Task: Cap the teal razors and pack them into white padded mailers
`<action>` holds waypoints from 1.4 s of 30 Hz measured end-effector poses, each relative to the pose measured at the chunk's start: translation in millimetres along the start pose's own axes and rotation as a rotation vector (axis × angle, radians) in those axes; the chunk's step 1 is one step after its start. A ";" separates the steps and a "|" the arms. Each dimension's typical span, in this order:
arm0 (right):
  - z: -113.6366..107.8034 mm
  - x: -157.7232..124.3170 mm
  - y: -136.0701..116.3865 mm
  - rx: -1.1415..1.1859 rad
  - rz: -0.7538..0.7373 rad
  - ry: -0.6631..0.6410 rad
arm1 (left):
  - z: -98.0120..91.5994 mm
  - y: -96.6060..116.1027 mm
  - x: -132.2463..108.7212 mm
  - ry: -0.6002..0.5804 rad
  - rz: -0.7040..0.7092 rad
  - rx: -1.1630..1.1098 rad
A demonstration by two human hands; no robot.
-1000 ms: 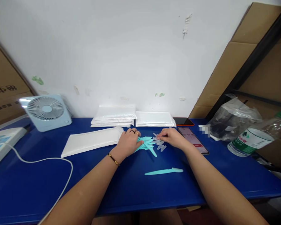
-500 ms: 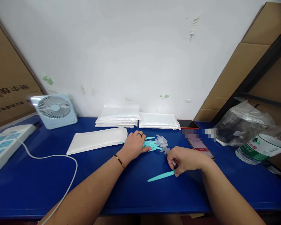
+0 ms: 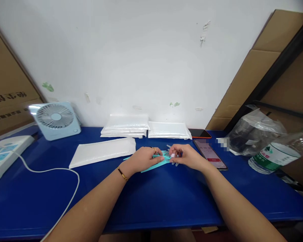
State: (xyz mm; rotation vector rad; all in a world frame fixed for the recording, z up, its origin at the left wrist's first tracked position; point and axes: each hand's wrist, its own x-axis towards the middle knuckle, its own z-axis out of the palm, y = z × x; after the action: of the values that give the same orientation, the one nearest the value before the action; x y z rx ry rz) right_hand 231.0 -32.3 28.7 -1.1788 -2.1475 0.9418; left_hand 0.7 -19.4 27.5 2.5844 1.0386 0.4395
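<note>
My left hand is closed with its thumb over a slim teal tapered stick, which looks like an eyebrow razor. Its pointed end sticks out toward the lower left. More teal sticks lie under and beside the fingers, partly hidden. Close by, my right hand pinches a small whitish cap at the stick's right end. Whether the cap touches the stick, I cannot tell. Several translucent pieces show around the right fingertips, mostly covered by that hand.
A white padded envelope lies left of my hands. Behind stand two stacks of similar envelopes. A lit phone, another phone and a bottle are at right; a fan, power strip and white cable at left.
My right hand has moved up and left to meet my left hand. The teal stick it held near the front now lies under my left thumb. The view has shifted slightly.
</note>
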 end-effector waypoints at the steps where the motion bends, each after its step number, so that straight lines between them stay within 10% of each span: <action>1: 1.2 2.6 1.6 0.016 -0.010 0.028 | 0.0 0.3 0.1 -0.025 0.012 0.040; 17: -16.2 11.1 24.6 0.064 0.028 0.062 | -15.9 -10.7 -8.9 -0.031 -0.122 0.119; 23: -9.9 16.7 39.2 -0.215 -0.069 0.240 | 10.5 -8.2 -14.6 -0.005 -0.105 0.226; 29: -2.1 14.2 43.3 -0.160 -0.016 -0.014 | 27.0 11.6 -19.4 -0.140 -0.066 0.184; 34: -10.8 12.0 39.3 -0.209 -0.066 -0.006 | 15.4 21.9 -20.1 -0.111 0.001 0.116; 38: -11.8 16.5 40.8 -0.354 -0.086 0.172 | -0.9 4.4 -16.5 0.032 -0.149 0.170; 42: -8.2 21.6 43.4 -0.464 -0.086 0.176 | -11.8 -16.2 -17.7 -0.060 -0.288 0.122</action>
State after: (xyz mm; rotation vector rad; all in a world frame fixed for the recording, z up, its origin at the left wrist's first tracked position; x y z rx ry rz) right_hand 248.3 5.6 2.6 -1.3077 -2.3146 0.2901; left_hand -25.9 -18.7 28.8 2.4769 1.4273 0.2310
